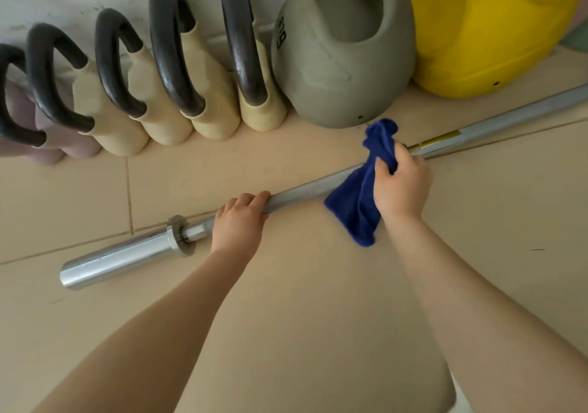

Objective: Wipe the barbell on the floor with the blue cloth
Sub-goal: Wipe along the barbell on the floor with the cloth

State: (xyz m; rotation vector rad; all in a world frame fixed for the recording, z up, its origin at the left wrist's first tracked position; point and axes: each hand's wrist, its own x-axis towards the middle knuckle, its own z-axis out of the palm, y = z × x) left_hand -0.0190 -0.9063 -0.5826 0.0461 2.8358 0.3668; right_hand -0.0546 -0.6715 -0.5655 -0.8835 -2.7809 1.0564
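A silver barbell (305, 188) lies diagonally on the beige tiled floor, its sleeve end and collar at the lower left and its shaft running up to the right edge. My left hand (238, 221) grips the shaft just right of the collar, fingers curled over the top. My right hand (402, 183) holds a dark blue cloth (356, 206) bunched in its fingers, draped across the shaft further right. One end of the cloth sticks up above the hand, the other hangs onto the floor in front of the bar.
Behind the bar, against the wall, stands a row of cream kettlebells (210, 94) with black handles, pinkish ones (47, 145) at far left, a grey kettlebell (343, 50) and a yellow one (496, 27). Bare floor tiles (318, 301) lie in front of the bar.
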